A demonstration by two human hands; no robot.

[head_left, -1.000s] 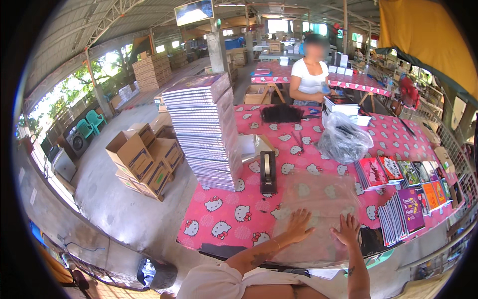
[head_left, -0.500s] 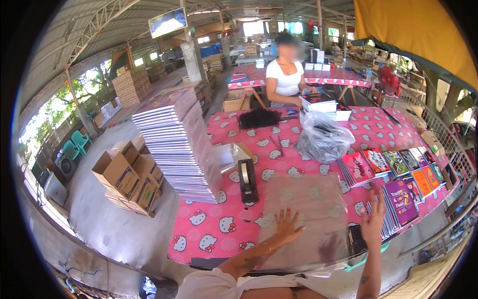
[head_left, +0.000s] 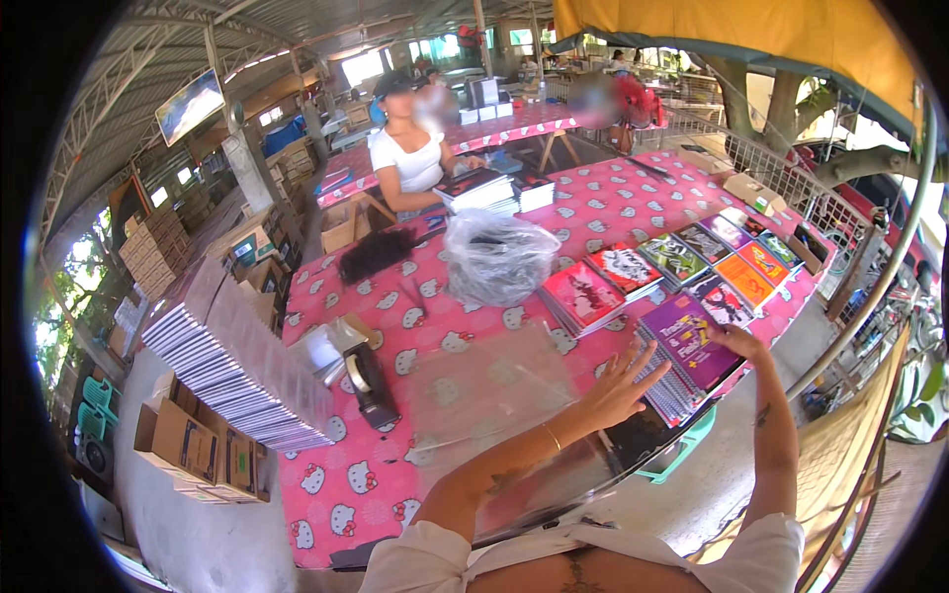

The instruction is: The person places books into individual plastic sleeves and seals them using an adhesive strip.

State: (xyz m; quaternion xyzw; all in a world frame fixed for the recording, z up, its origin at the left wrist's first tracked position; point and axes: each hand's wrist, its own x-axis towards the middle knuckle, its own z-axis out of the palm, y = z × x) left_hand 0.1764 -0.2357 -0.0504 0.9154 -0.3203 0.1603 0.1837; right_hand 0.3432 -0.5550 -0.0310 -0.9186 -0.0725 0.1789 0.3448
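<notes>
A stack of purple spiral notebooks [head_left: 690, 346] lies at the table's near right. My left hand [head_left: 618, 387] is by its wire-bound edge, fingers stretched out and holding nothing. On the other side, my right hand [head_left: 736, 342] has its fingers bent over the top cover's right edge, gripping it. Beneath my left forearm a clear plastic sheet [head_left: 484, 381] lies flat on the pink patterned tablecloth [head_left: 341, 484]. A black tape dispenser [head_left: 370, 385] stands left of the sheet.
A tall stack of notebooks [head_left: 237, 361] rises at the table's left corner. Notebooks with red covers [head_left: 583, 294] and other colours sit in rows at right. Beyond the sheet is a bunched clear plastic bag [head_left: 497, 255]. Across the table a person in white [head_left: 407, 158] handles books.
My view has turned right. Both hands have moved to the purple notebooks: the left has left the plastic sheet, and the right has come down onto the cover's right edge.
</notes>
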